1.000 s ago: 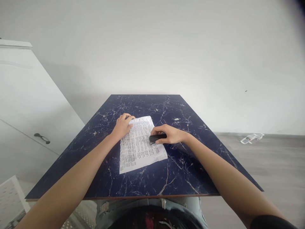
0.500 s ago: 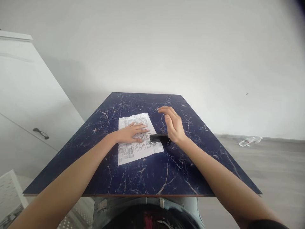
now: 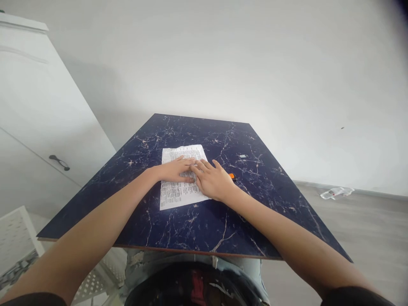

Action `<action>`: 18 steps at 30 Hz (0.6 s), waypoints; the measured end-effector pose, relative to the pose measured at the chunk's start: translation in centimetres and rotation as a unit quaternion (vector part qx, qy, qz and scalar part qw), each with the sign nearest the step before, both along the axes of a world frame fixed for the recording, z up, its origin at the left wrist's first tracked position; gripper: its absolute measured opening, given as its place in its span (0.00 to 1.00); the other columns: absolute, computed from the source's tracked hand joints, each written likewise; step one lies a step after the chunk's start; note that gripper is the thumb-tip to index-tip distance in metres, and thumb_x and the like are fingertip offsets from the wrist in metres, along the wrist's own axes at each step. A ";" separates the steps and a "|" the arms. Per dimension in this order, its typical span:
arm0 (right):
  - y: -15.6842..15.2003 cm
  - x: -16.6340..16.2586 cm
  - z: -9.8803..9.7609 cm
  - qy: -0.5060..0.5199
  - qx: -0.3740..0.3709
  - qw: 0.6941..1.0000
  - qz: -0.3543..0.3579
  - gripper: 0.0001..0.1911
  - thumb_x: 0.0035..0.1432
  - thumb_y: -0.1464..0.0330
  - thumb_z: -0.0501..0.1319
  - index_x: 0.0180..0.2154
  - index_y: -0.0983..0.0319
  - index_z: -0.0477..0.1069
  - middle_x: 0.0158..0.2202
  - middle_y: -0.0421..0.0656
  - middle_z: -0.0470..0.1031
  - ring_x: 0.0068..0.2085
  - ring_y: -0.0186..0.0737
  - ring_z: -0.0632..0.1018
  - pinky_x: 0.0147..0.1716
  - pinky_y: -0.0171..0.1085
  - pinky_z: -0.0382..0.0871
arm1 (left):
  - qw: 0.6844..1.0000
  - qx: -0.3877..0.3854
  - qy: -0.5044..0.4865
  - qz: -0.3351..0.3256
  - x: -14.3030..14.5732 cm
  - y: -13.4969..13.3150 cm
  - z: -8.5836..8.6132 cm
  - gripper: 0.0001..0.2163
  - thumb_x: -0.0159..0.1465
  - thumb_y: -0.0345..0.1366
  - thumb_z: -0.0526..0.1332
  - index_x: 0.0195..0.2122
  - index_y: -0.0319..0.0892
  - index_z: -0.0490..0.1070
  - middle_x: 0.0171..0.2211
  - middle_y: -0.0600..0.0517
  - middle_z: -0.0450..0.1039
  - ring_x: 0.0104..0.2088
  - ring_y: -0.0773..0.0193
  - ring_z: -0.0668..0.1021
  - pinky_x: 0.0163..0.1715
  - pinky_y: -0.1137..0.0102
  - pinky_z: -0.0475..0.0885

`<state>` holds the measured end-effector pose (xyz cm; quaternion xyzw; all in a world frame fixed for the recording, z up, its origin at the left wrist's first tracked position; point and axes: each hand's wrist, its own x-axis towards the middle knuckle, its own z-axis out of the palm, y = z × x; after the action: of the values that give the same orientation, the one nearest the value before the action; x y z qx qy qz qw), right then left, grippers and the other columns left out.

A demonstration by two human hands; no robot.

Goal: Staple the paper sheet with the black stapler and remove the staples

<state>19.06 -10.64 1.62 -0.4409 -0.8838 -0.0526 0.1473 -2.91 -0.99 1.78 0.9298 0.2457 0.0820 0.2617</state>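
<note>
A printed sheet of paper (image 3: 172, 199), creased at its edges, lies on the dark blue marble-patterned table (image 3: 191, 229). My left hand (image 3: 175, 170) rests flat on the paper, fingers stretched to the right. From the right, my right hand (image 3: 214, 180) reaches palm down over the paper's right edge, fingers spread and their tips meeting my left fingertips. It covers the place of the black stapler, which is hidden or nearly so. Just behind the right hand, a small orange piece (image 3: 232, 176) shows with something black beside it; I cannot tell what it is.
A small pale scrap (image 3: 243, 156) lies on the table's right half. At left stands a white cabinet (image 3: 28, 110) with a dark handle, and a white perforated chair (image 3: 15, 238) below it. A clear plastic wrapper (image 3: 336, 193) lies on the floor at right.
My right hand has come down and left, from raised beside the black stapler to over it, meeting my left hand. The orange piece and pale scrap now show. The view has shifted slightly.
</note>
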 end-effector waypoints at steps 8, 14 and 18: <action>0.7 2.6 3.5 0.090 -0.156 0.978 0.100 0.25 0.73 0.55 0.53 0.67 0.53 0.62 0.67 0.49 0.68 0.63 0.55 0.72 0.60 0.55 0.67 | 1.000 0.002 -0.004 0.018 -0.1 0.0 0.1 0.30 0.64 0.56 0.67 0.66 0.64 0.67 0.73 0.58 0.56 0.74 0.48 0.57 0.74 0.46 0.43; 3.0 11.2 5.6 0.058 -0.307 0.936 0.159 0.20 0.64 0.56 0.65 0.54 0.56 0.76 0.51 0.45 0.79 0.46 0.45 0.79 0.44 0.43 0.73 | 1.000 0.012 0.019 0.013 0.0 0.1 0.3 0.30 0.64 0.57 0.67 0.67 0.71 0.63 0.73 0.62 0.54 0.74 0.49 0.56 0.74 0.47 0.43; 4.4 14.4 4.7 0.080 -0.285 0.954 0.049 0.13 0.60 0.58 0.67 0.41 0.60 0.79 0.36 0.44 0.80 0.34 0.42 0.77 0.35 0.41 0.69 | 1.000 0.021 0.020 0.004 0.1 0.1 0.2 0.30 0.64 0.56 0.66 0.67 0.70 0.63 0.73 0.61 0.55 0.74 0.49 0.57 0.73 0.49 0.44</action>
<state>33.43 -6.20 6.34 -0.4234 -0.8681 0.2438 0.0880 -2.84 -0.85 1.97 0.9354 0.2531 0.0694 0.2369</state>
